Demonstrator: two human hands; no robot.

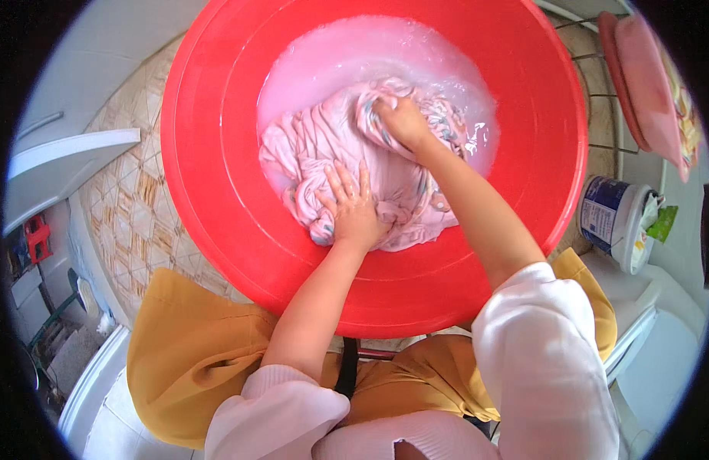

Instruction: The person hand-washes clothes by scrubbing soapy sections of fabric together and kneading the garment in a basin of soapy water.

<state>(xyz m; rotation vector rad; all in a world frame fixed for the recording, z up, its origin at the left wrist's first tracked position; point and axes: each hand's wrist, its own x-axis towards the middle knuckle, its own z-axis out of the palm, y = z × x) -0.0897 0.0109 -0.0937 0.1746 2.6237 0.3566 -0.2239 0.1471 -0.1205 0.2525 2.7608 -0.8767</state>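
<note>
A large red plastic basin stands before me, with soapy water in its bottom. Wet pink cloth, partly patterned, lies bunched in the water. My left hand presses flat on the near left part of the cloth, fingers spread. Farther off and to the right, my right hand is closed on a bunched fold of the same cloth; its fingertips are partly hidden in the folds.
To the right are a pink basin on a wire rack and a white plastic bucket with wrappers in it. A white door edge juts in at the left over the patterned tile floor.
</note>
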